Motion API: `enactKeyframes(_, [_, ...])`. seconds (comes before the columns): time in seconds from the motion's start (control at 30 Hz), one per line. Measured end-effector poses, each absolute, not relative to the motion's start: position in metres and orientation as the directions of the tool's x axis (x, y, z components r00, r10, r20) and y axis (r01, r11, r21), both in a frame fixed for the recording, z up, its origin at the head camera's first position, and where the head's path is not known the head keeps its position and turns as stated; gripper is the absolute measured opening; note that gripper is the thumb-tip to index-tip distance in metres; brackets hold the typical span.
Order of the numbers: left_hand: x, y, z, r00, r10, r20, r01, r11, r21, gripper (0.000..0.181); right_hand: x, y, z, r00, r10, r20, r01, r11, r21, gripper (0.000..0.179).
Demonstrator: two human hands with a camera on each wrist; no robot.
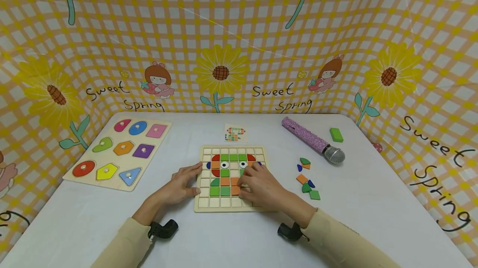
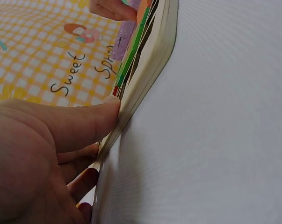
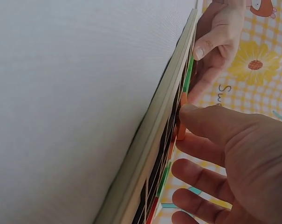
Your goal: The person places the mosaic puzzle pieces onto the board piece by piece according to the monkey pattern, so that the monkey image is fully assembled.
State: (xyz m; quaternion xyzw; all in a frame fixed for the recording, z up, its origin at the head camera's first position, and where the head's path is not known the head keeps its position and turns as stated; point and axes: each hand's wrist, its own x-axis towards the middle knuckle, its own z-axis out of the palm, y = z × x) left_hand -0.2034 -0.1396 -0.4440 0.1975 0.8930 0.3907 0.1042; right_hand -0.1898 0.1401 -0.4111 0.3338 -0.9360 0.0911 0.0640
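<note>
A wooden grid board (image 1: 206, 209) lies mid-table, partly filled with coloured tiles that form a figure with two round eyes. Along its left edge rests my left hand (image 1: 181, 185), with thumb and fingertips spread against the rim; in the left wrist view the thumb (image 2: 92, 122) lies fairly straight on that edge. My right hand (image 1: 261, 185) is over the board's right half and covers some cells. Between its thumb and index finger it pinches an orange tile (image 3: 182, 131), low over the grid, with the other fingers loosely bent.
Loose tiles (image 1: 315, 195) lie right of the board. A pattern card (image 1: 242, 138) is behind it. Farther right are a purple glittery microphone (image 1: 306, 136) and a green block (image 1: 336, 135). A knobbed shape puzzle (image 1: 97, 143) occupies the left. Patterned cloth (image 1: 239, 23) rises behind the table.
</note>
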Motion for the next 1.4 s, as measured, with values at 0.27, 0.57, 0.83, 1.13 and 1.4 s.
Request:
enactKeyframes(0.27, [-0.204, -0.141, -0.445, -0.898, 0.439, -0.025, 0.28, 0.614, 0.738, 0.068, -0.19, 0.139, -0.41, -0.77, -0.616, 0.166, -0.636, 0.761, -0.128, 0.019])
enactKeyframes(0.57, [-0.203, -0.14, -0.445, -0.9, 0.436, -0.022, 0.274, 0.605, 0.747, 0.068, -0.189, 0.139, -0.41, -0.772, -0.613, 0.171, -0.635, 0.76, -0.141, 0.018])
enactKeyframes(0.83, [-0.203, -0.14, -0.444, -0.898, 0.439, -0.022, 0.28, 0.611, 0.741, 0.068, -0.2, 0.161, -0.403, -0.814, -0.555, 0.174, -0.58, 0.796, -0.174, 0.023])
enactKeyframes(1.13, [-0.203, -0.141, -0.443, -0.897, 0.441, -0.022, 0.282, 0.61, 0.74, 0.068, -0.225, 0.234, -0.399, -0.878, -0.43, 0.211, -0.473, 0.846, -0.245, 0.028])
enactKeyframes(1.4, [-0.203, -0.14, -0.444, -0.896, 0.443, -0.022, 0.282, 0.608, 0.742, 0.068, -0.245, 0.296, -0.406, -0.928, -0.341, 0.147, -0.371, 0.876, -0.308, 0.03])
